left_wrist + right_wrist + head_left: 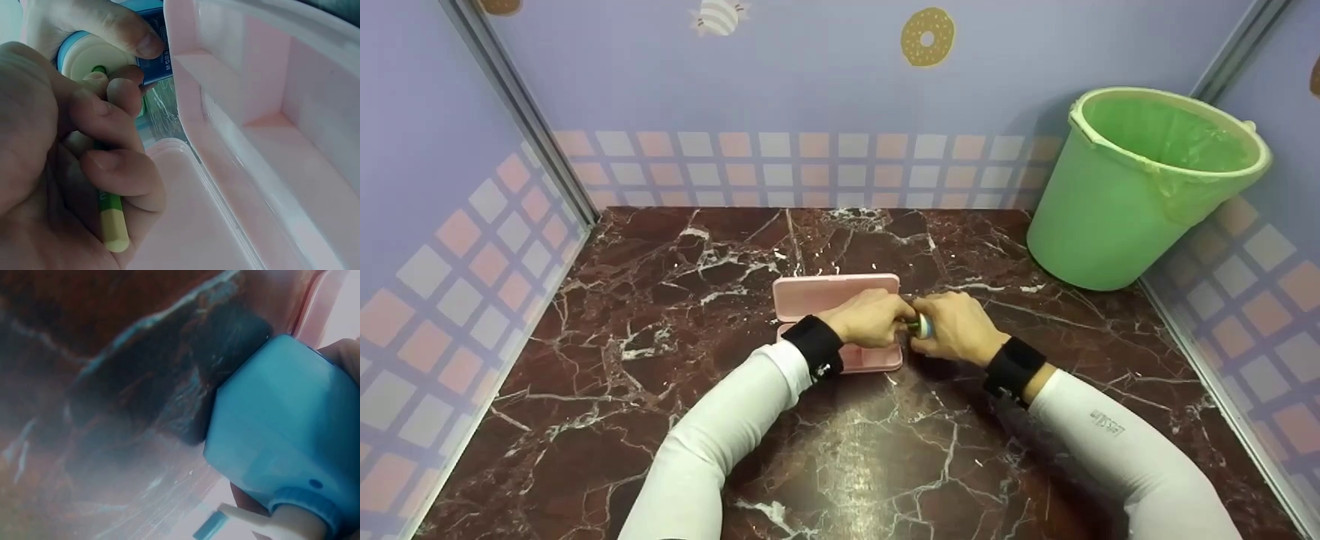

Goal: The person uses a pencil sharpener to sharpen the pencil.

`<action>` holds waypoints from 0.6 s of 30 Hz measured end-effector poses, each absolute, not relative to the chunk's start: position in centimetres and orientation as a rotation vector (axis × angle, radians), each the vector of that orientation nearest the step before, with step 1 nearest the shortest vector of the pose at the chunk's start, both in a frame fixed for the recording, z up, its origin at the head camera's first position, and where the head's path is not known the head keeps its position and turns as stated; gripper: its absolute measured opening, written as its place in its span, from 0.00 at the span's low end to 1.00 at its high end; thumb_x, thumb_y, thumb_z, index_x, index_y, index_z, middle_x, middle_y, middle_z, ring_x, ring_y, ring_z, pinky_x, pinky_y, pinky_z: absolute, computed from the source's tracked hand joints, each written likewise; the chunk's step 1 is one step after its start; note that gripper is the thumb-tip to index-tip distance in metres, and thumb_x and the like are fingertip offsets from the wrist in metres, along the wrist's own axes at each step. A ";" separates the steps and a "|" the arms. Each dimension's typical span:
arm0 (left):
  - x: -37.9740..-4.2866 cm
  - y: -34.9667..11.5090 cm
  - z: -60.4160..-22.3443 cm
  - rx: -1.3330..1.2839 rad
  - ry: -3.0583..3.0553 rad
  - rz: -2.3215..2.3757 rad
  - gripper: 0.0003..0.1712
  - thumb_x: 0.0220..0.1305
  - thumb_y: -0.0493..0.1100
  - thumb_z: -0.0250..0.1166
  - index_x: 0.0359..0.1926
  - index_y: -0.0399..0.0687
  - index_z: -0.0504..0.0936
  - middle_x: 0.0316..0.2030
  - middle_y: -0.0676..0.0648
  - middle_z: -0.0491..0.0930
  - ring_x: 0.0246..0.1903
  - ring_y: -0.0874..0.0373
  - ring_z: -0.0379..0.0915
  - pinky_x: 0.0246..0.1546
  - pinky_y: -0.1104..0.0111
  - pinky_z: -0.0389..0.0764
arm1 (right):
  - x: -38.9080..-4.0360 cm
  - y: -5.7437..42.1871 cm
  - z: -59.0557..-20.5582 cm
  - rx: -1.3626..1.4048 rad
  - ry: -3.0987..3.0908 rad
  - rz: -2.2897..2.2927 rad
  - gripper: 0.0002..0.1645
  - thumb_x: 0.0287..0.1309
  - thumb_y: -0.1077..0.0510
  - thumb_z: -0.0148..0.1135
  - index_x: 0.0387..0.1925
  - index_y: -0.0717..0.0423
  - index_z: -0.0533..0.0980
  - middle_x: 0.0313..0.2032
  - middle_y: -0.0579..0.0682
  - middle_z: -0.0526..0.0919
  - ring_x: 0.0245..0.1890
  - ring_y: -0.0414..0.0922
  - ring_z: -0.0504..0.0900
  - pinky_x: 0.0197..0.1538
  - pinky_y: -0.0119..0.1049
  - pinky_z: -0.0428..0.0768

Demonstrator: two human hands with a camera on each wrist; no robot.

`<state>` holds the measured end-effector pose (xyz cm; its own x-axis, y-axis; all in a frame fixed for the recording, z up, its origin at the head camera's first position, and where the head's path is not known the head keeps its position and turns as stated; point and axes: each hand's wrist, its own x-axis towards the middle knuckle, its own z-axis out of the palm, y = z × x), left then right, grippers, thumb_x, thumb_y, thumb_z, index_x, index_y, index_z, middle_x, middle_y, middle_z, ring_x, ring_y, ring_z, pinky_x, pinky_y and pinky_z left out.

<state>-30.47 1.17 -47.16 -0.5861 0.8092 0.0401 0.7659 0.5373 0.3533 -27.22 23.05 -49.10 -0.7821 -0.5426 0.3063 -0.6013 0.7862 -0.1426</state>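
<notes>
My left hand (pixel 872 319) pinches a green pencil (pixel 114 225) with a pale yellow end, its fingers curled round the shaft. The pencil's other end meets the cream round front of a blue crank pencil sharpener (pixel 281 416). My right hand (pixel 956 330) grips the sharpener's body, with the thumb over its front in the left wrist view. A white crank handle (pixel 253 520) with a blue knob sticks out at the sharpener's back. Under and beside my left hand lies an opened pink pencil case (pixel 802 298), partly covered by that hand and wrist.
A green bin (pixel 1091 217) with a green liner stands at the back right. The dark red marbled tabletop (pixel 660 420) carries small white specks behind the case. Patterned walls (pixel 810 90) enclose the back and both sides.
</notes>
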 end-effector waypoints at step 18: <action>-30.3 0.3 -46.2 1.391 2.578 0.503 0.11 0.73 0.38 0.69 0.52 0.47 0.93 0.40 0.43 0.93 0.33 0.47 0.81 0.45 0.49 0.85 | -27.5 23.1 -49.3 0.950 -2.705 0.396 0.19 0.45 0.49 0.81 0.35 0.51 0.80 0.28 0.49 0.88 0.29 0.54 0.87 0.34 0.54 0.86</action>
<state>-30.30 0.34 -46.15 -0.5511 0.8344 0.0112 0.7774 0.5085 0.3702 -27.46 23.14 -49.27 -0.7573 -0.5708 0.3173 -0.6379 0.7508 -0.1717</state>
